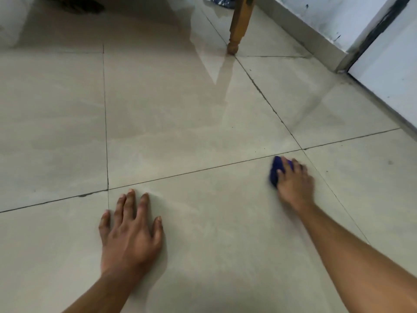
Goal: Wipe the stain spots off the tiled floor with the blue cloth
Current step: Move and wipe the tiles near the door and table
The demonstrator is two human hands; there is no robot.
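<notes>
My right hand (294, 179) presses a bunched blue cloth (275, 170) onto the beige tiled floor (180, 123), just below a grout line and near a tile corner. Most of the cloth is hidden under my fingers. The hand looks motion-blurred. My left hand (132, 231) lies flat on the tile at lower left, fingers spread, holding nothing. A small dark stain spot (390, 162) sits on the tile to the right of the cloth. Tiny dark specks dot the grout line near the cloth.
A wooden furniture leg (237, 30) stands at the top centre on a grout crossing. A white wall with a grey skirting (316, 37) runs along the upper right, meeting a dark door frame (361, 48). A dark object (74, 4) lies at top left.
</notes>
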